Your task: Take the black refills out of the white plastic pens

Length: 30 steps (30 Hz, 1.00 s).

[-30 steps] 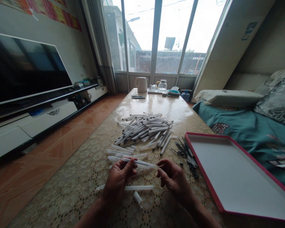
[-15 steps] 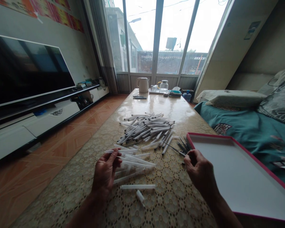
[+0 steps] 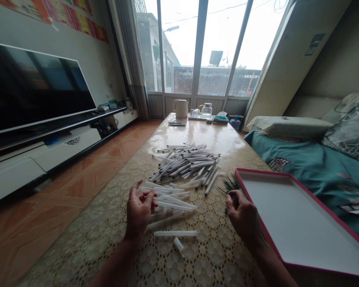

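Note:
My left hand [image 3: 138, 207] is at the near pile of white, translucent pen barrels [image 3: 176, 204], thumb bent against the fingers and index finger raised. It seems to pinch one barrel, mostly hidden by the fingers. My right hand [image 3: 242, 213], beside the tray's left edge, pinches a thin dark pen refill [image 3: 221, 189] whose end points left. More dark refills [image 3: 231, 182] lie just beyond that hand. A single barrel [image 3: 176, 233] and a short white pen cap [image 3: 178, 246] lie nearer to me. Farther off is a large heap of dark-tipped pens [image 3: 185, 161].
A shallow white tray with a red rim [image 3: 290, 175] lies at the right side of the patterned table [image 3: 107, 223]. A beige kettle [image 3: 181, 108], a glass pot [image 3: 207, 109] and a tissue pack [image 3: 220, 117] stand at the far end. A teal-covered seat [image 3: 287, 149] borders the right.
My left hand has shifted slightly right, its index finger lifting. My right hand has moved a little left, and the refill in it shows shorter than before. The view has shifted slightly.

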Each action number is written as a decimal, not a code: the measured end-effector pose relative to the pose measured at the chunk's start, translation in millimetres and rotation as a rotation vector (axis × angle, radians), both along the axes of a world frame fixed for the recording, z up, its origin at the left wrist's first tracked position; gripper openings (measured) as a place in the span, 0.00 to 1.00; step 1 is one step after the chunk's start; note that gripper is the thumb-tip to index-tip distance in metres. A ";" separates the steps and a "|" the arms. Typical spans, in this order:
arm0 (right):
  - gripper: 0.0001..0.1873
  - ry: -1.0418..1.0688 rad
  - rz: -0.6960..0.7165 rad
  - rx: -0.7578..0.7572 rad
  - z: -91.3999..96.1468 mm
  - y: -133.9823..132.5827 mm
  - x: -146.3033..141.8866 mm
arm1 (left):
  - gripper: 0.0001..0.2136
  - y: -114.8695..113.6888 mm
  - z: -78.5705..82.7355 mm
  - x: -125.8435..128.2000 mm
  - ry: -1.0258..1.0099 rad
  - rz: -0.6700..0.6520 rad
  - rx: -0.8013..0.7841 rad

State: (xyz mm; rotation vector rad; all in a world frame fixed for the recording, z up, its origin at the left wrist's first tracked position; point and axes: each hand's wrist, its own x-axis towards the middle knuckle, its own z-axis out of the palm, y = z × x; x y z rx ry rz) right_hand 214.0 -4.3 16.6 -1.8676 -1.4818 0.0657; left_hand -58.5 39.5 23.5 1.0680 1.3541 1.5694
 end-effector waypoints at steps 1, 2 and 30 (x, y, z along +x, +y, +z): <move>0.10 0.014 0.050 -0.023 -1.0 0.6 -4.7 | 0.27 -1.3 -0.8 1.3 0.032 -0.024 0.022; 0.10 0.023 0.100 -0.055 -1.5 1.3 -9.5 | 0.24 -3.0 -1.7 3.1 0.073 -0.052 0.044; 0.19 -0.126 -0.021 -0.464 11.3 72.7 -25.4 | 0.14 -12.6 -7.8 16.5 0.303 -0.207 0.096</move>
